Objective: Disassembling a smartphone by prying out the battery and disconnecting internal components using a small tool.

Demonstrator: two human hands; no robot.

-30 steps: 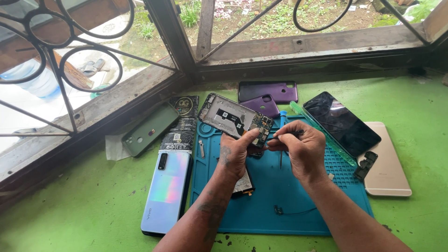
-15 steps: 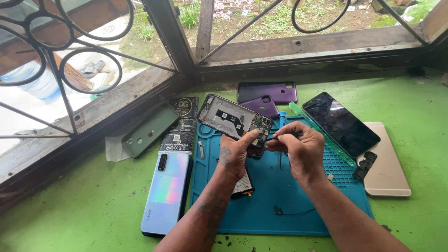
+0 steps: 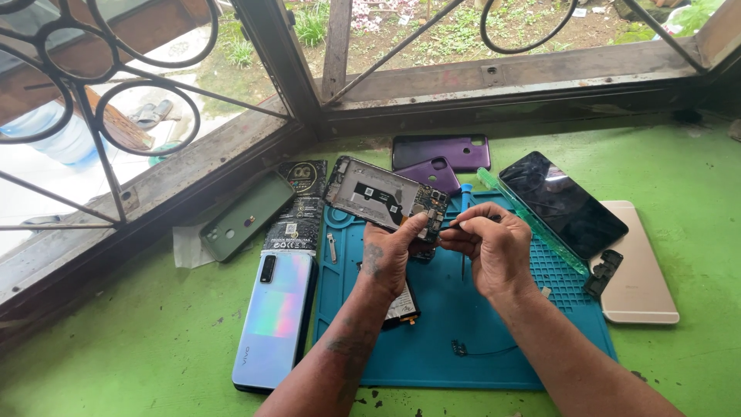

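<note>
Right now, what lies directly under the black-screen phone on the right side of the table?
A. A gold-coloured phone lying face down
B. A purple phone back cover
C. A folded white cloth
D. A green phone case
A: the black-screen phone rests slanted with its right end on top of the gold-coloured phone, which lies back side up on the green table, beside the blue repair mat.

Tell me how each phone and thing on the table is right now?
opened phone: back off, insides showing, tilted up
left hand: gripping the opened phone's edge
right hand: pinching a thin tool against the phone
iridescent phone: lying back up, whole
black-screen phone: screen dark, resting on the gold phone
gold phone: lying flat
purple covers: detached, lying flat
blue mat: flat under the hands
</note>
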